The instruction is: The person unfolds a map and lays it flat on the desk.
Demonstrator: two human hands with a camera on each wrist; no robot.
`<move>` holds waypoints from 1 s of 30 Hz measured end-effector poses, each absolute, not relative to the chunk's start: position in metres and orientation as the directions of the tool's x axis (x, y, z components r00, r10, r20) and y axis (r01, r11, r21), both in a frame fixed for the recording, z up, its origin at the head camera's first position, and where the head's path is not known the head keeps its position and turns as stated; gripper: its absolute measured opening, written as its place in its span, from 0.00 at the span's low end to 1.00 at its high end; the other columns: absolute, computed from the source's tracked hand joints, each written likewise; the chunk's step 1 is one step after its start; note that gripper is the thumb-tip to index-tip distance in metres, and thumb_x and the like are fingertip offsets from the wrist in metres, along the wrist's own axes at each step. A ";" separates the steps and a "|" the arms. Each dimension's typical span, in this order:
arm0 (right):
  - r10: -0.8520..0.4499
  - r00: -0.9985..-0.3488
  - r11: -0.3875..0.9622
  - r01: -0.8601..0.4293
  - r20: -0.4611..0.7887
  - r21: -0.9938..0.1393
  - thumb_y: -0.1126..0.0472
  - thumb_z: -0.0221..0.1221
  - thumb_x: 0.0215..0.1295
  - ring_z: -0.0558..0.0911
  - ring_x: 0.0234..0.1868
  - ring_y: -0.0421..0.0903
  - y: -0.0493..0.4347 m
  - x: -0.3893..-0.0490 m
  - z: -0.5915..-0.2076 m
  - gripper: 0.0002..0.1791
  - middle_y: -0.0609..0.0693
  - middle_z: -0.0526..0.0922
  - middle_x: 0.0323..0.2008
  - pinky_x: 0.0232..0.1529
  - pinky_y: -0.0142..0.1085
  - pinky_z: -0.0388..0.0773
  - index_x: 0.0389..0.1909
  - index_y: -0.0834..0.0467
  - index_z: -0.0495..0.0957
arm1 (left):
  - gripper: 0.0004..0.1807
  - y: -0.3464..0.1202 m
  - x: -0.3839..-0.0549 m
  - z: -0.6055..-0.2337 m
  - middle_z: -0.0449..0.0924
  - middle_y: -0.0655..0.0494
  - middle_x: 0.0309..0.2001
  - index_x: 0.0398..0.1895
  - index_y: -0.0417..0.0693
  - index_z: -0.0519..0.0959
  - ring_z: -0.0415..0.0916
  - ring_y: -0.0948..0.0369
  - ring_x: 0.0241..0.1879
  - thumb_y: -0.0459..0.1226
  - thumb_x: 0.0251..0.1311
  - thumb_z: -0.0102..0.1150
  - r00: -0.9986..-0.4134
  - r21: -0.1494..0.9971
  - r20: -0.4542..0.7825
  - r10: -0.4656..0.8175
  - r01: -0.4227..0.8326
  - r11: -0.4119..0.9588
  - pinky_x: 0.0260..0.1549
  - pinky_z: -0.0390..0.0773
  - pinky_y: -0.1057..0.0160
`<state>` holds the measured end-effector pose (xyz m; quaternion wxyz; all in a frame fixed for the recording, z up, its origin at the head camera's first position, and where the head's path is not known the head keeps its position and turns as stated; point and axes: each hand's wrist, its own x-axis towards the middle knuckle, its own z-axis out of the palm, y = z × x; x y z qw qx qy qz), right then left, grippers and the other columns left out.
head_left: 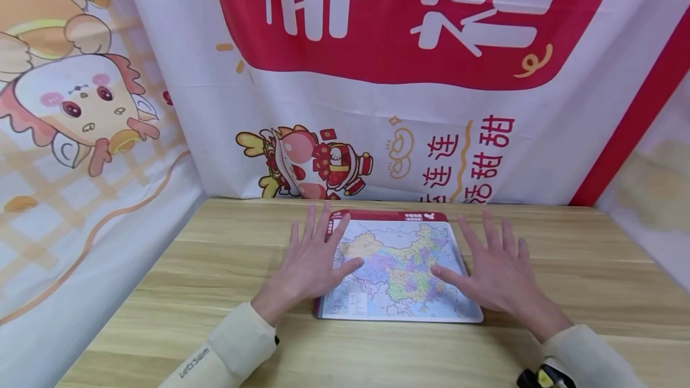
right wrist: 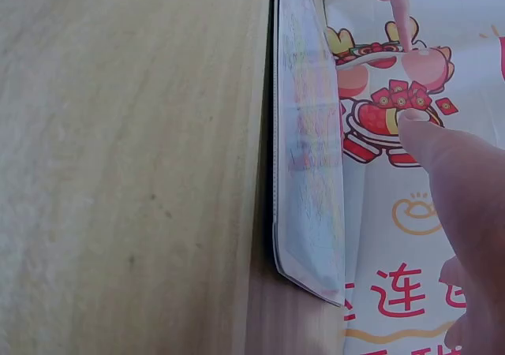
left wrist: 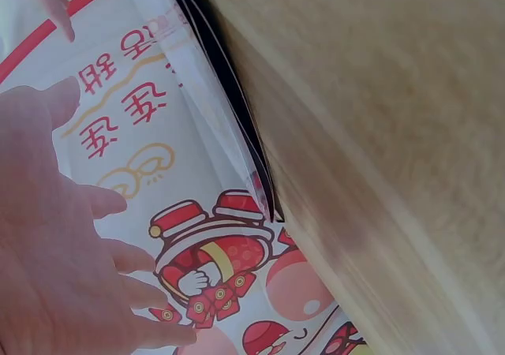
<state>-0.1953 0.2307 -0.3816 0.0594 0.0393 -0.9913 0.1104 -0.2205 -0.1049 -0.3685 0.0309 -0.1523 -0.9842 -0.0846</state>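
A flat rectangular map board (head_left: 399, 268) with rounded corners and a red top border lies on the table, a multicoloured map printed on it. Over its left edge my left hand (head_left: 309, 265) is spread, fingers straight and thumb pointing inward. My right hand (head_left: 498, 271) is spread the same way beside and over the right edge. Both hands hold nothing. In the left wrist view, the left hand (left wrist: 63, 237) appears raised apart from the board (left wrist: 213, 79). The right wrist view likewise has the right hand (right wrist: 473, 197) apart from the board's thin edge (right wrist: 275, 173).
The board rests on a wood-grain table (head_left: 226, 268). Behind the table hangs a white and red printed cloth (head_left: 350, 100), and another cloth with cartoon figures (head_left: 81, 94) covers the left side. A dark and yellow item (head_left: 545, 377) shows by the right cuff.
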 end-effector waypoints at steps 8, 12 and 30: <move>-0.122 -0.986 0.968 -0.144 0.116 -0.208 0.13 0.52 0.58 0.41 0.82 0.81 0.230 -0.196 -0.386 0.67 0.68 0.36 0.86 0.74 0.82 0.40 0.87 0.51 0.46 | 0.52 -0.106 -0.222 -0.371 0.30 0.49 0.89 0.88 0.66 0.46 0.27 0.42 0.88 0.70 0.69 0.52 -0.944 0.167 0.048 0.326 0.330 0.929 0.83 0.38 0.30; -0.163 -0.982 0.962 -0.180 0.100 -0.205 0.13 0.51 0.59 0.42 0.83 0.79 0.230 -0.194 -0.391 0.68 0.68 0.39 0.86 0.77 0.79 0.43 0.87 0.54 0.47 | 0.50 -0.107 -0.224 -0.372 0.31 0.49 0.89 0.88 0.65 0.47 0.28 0.44 0.88 0.70 0.70 0.52 -0.938 0.167 0.010 0.347 0.344 0.924 0.83 0.39 0.32; -0.262 -0.965 0.943 -0.256 -0.001 -0.215 0.13 0.50 0.59 0.53 0.83 0.75 0.218 -0.177 -0.409 0.63 0.60 0.59 0.84 0.77 0.75 0.52 0.84 0.54 0.59 | 0.48 -0.113 -0.240 -0.377 0.41 0.50 0.89 0.88 0.62 0.51 0.37 0.48 0.88 0.64 0.71 0.55 -0.880 0.227 -0.265 0.394 0.340 0.913 0.83 0.41 0.30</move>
